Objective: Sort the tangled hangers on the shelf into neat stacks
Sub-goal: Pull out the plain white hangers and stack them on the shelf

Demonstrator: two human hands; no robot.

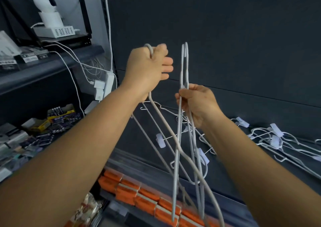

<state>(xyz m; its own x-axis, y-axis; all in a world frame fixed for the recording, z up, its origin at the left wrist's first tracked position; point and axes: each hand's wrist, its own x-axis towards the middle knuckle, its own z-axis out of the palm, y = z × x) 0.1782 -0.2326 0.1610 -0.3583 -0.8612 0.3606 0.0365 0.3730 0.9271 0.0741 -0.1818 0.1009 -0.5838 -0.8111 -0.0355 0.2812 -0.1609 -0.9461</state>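
Observation:
I hold white wire hangers up in front of a dark shelf (225, 178). My left hand (147, 68) grips one white hanger (166, 122) near its hook, and its body hangs down past my wrist. My right hand (196, 103) pinches a pair of white hangers (185, 65) by their thin wires, with their narrow ends pointing up. The held hangers cross each other below my hands. A tangle of clip hangers (199, 150) lies on the shelf beneath them. Another pile of clip hangers (278, 139) lies on the shelf at the right.
Orange packets (139, 192) line the shelf below. To the left, a shelf unit holds battery packs (60, 115), white cables and plug adapters (102, 85). A white camera (46, 5) on a white box stands at the top left. A dark back panel (225, 44) closes the shelf.

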